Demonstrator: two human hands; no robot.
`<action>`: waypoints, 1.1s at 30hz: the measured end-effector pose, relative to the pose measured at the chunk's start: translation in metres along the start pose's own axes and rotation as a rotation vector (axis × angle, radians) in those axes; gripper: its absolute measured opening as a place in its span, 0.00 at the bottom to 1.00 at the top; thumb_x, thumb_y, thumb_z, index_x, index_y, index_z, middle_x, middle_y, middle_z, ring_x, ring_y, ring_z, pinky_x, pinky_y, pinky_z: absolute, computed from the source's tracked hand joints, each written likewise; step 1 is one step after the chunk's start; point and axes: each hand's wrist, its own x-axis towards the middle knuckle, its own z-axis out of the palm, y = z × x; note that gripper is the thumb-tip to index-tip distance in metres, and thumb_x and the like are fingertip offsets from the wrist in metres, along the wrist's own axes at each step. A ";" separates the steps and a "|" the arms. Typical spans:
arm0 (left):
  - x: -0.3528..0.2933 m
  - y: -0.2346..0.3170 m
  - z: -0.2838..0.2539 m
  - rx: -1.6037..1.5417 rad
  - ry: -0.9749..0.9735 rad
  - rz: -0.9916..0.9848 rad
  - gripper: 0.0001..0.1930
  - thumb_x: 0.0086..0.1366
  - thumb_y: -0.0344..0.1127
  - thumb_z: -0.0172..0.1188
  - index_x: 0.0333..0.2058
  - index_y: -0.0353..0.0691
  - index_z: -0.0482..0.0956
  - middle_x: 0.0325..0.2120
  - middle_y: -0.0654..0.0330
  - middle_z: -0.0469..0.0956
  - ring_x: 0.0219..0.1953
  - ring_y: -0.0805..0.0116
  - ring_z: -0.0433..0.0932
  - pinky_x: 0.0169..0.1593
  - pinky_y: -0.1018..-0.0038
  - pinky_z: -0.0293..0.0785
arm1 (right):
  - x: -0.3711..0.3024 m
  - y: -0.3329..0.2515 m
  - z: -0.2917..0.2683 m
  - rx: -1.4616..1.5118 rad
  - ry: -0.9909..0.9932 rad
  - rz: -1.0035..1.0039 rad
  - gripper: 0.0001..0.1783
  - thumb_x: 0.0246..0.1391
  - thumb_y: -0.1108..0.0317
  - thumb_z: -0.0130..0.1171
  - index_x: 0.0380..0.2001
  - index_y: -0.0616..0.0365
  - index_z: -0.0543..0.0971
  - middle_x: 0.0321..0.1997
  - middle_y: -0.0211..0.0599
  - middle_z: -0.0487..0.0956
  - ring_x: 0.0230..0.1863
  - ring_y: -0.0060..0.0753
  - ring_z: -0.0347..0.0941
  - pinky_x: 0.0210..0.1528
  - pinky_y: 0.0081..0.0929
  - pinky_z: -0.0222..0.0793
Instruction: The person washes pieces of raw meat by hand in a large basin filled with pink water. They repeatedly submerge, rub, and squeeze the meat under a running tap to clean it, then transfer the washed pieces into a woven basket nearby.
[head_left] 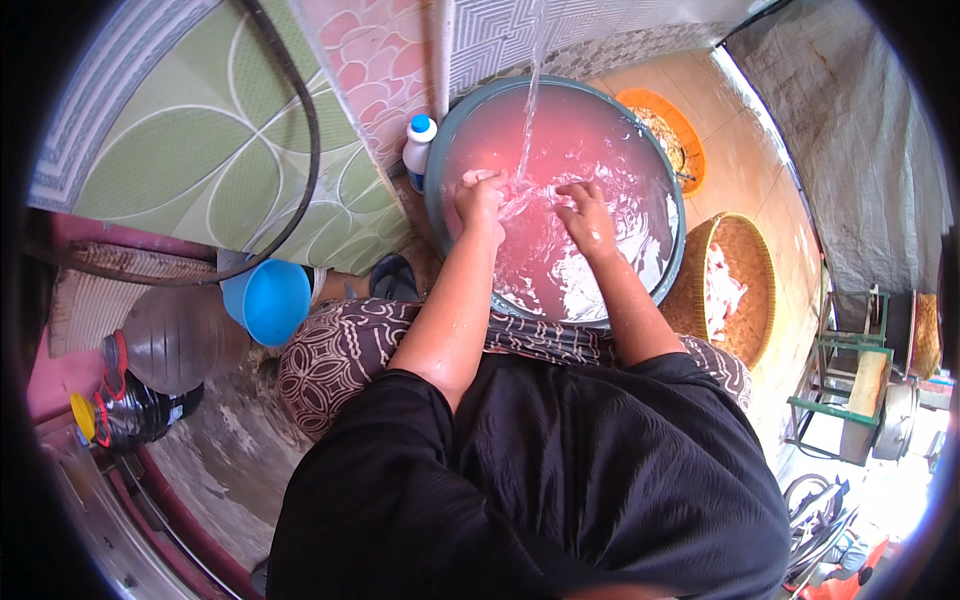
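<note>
1. Fingers of left hand: curled, apparently pinching a pale, wet piece under clear falling water, presumably for direct wetting; outline lost in splash.
2. Right hand: spread fingers, apparently holding nothing.
3. Round grey-green plastic tub beneath: reddish water, bottom hidden.
4. Round tan woven basket: pale pieces, presumably placed for reach.

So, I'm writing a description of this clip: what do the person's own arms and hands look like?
Loose, plain black sleeves leave both forearms bare and wet. The left hand and right hand are ungloved.
</note>
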 end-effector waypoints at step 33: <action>0.002 -0.026 -0.003 0.241 -0.086 -0.063 0.04 0.49 0.25 0.56 0.23 0.39 0.70 0.20 0.63 0.70 0.23 0.73 0.69 0.29 0.76 0.66 | 0.029 -0.020 0.008 1.367 -0.058 0.258 0.04 0.50 0.69 0.48 0.31 0.50 0.71 0.38 0.30 0.73 0.47 0.28 0.63 0.52 0.28 0.49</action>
